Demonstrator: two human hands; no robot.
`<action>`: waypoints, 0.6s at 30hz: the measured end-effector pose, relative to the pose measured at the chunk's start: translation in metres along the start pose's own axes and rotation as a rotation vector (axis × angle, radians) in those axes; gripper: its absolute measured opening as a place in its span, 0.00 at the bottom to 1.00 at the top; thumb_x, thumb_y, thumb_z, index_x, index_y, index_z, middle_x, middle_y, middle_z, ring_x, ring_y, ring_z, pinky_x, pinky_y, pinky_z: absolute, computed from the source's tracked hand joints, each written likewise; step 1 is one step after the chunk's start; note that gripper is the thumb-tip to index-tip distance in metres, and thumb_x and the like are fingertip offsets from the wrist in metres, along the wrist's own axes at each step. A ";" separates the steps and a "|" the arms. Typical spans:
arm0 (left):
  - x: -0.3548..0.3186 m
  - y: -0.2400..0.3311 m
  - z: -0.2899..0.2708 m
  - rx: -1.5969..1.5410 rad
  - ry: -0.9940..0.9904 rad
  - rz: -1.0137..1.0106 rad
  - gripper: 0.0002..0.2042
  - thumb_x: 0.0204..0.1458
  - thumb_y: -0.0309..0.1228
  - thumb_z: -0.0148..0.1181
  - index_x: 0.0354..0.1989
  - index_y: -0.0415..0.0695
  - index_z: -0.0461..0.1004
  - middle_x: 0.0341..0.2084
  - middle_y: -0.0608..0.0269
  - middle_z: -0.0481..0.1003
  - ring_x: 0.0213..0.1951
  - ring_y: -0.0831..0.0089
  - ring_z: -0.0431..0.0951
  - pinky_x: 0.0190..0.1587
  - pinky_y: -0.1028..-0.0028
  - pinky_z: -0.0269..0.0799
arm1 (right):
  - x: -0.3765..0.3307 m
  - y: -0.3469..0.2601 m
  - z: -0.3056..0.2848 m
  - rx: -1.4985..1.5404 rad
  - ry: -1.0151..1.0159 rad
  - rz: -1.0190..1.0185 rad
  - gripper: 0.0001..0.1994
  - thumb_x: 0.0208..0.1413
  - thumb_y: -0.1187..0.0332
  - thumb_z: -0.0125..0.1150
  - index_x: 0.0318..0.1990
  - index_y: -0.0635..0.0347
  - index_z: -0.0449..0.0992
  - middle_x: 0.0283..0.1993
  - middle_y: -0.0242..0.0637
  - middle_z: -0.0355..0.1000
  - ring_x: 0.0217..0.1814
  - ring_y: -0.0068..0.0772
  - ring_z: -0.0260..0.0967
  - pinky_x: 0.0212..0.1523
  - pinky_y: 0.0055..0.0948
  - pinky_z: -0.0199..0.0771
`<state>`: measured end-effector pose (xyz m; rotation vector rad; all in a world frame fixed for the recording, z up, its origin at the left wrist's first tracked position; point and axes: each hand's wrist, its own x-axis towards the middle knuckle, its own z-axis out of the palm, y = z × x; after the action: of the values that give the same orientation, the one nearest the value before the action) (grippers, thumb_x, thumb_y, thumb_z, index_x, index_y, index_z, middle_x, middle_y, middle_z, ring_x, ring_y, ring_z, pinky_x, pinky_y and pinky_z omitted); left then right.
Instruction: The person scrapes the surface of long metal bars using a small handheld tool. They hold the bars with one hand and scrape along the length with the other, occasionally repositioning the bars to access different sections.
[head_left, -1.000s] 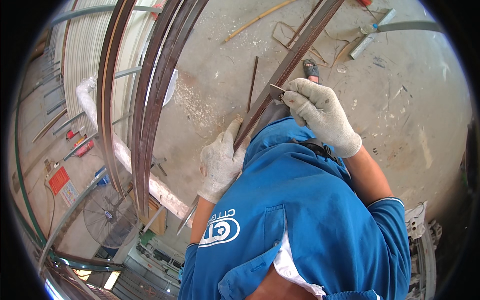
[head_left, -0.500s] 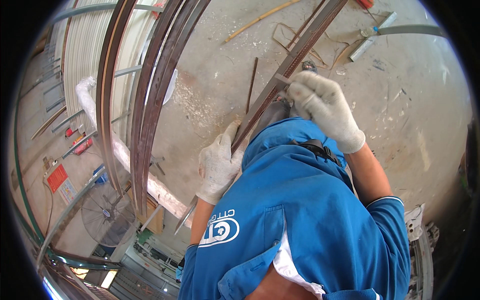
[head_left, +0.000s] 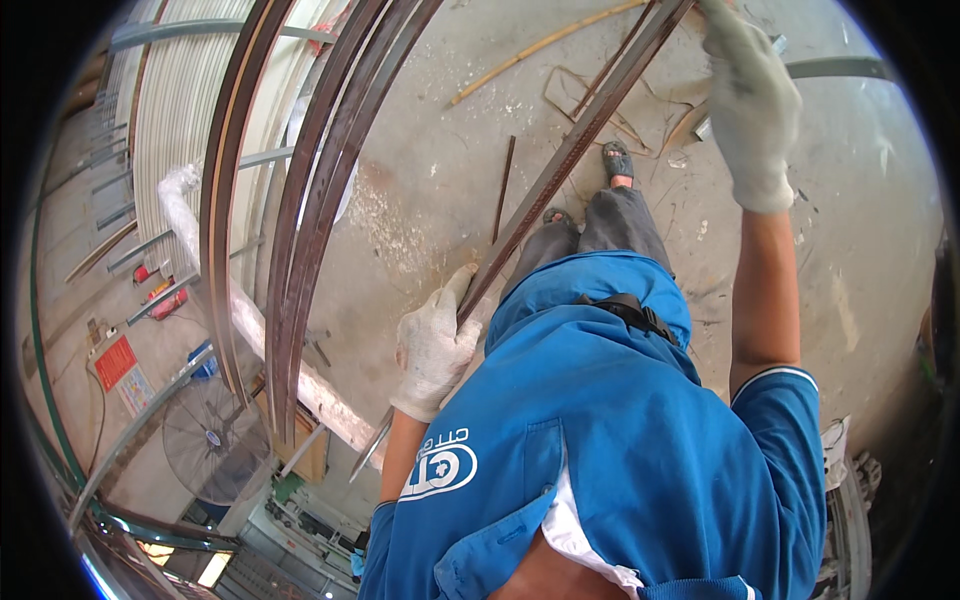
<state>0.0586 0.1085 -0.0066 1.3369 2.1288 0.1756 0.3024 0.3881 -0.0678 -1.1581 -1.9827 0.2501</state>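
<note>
A long dark brown channel-shaped strip (head_left: 580, 142) runs diagonally from beside my waist to the top edge of the view. My left hand (head_left: 434, 345), in a whitish work glove, is closed around its near end, thumb along the strip. My right hand (head_left: 752, 105), gloved too, reaches out at the far right with the arm nearly straight. Its fingertips come close to the strip's far part at the top edge. The right hand is smeared by motion and its fingers look drawn together; what they hold is hidden.
Several long brown strips (head_left: 320, 180) stand to the left, with pale stacked panels (head_left: 190, 100) behind. A wrapped pipe (head_left: 250, 318) and a floor fan (head_left: 215, 435) are lower left. On the floor lie a bamboo pole (head_left: 540, 48) and a thin brown strip (head_left: 504, 185). My feet (head_left: 617, 165) are below the strip.
My right hand has swept up and right, away along the strip toward its far end; the small flat grey piece it held against the strip is out of sight. My left hand keeps its grip.
</note>
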 end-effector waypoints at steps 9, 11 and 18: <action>0.002 -0.004 0.001 0.045 -0.047 -0.069 0.22 0.59 0.43 0.63 0.58 0.43 0.76 0.37 0.45 0.81 0.36 0.51 0.83 0.39 0.61 0.76 | -0.082 -0.110 0.004 0.370 -0.771 -0.212 0.25 0.49 0.74 0.58 0.58 0.47 0.74 0.35 0.38 0.74 0.40 0.38 0.79 0.33 0.37 0.80; 0.001 -0.005 0.003 0.061 0.027 -0.041 0.24 0.59 0.46 0.63 0.59 0.44 0.75 0.38 0.46 0.81 0.38 0.51 0.84 0.41 0.61 0.77 | -0.054 -0.069 0.014 0.273 -0.327 -0.110 0.22 0.50 0.77 0.56 0.54 0.53 0.77 0.45 0.40 0.78 0.38 0.45 0.78 0.33 0.39 0.79; 0.002 0.015 0.010 0.163 0.008 0.011 0.33 0.57 0.56 0.61 0.63 0.44 0.70 0.44 0.43 0.80 0.43 0.46 0.82 0.43 0.56 0.77 | 0.029 0.101 -0.014 0.775 0.257 0.576 0.15 0.70 0.68 0.55 0.57 0.70 0.74 0.43 0.38 0.79 0.44 0.27 0.74 0.48 0.26 0.73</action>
<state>0.0748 0.1155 -0.0095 1.4423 2.1814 0.0113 0.3697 0.4646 -0.0961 -1.1188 -1.1062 1.0082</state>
